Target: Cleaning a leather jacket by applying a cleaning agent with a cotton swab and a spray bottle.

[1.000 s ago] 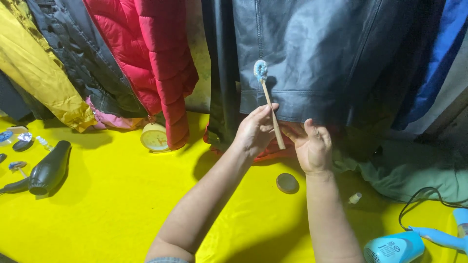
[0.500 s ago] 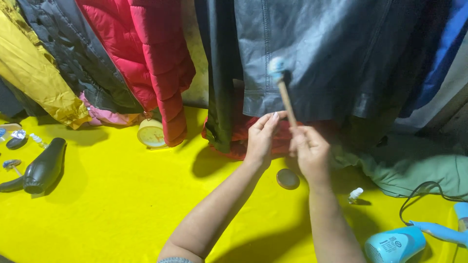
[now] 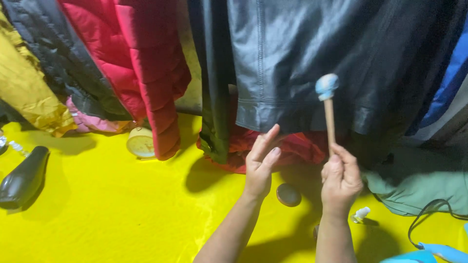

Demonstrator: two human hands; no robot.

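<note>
A bright yellow sheet [image 3: 122, 214] covers the bench, and coats hang in a row along its far edge: a red quilted jacket [image 3: 141, 63], a yellow one [image 3: 24, 92] at the left, and a dark leather jacket [image 3: 312, 53] in the middle. The right hand [image 3: 341, 180] is clenched round the lower end of a wooden stick [image 3: 330, 122], held upright, its pale blue padded tip in front of the leather jacket's hem. The left hand [image 3: 261, 165] is released, fingers stretched up toward the hem, just beside the stick and apart from it. A small round brown tin [image 3: 288, 195] lies on the sheet between the hands. A cream round clock [image 3: 140, 142] sits under the red jacket; a black shiny object [image 3: 22, 178] lies far left.
</note>
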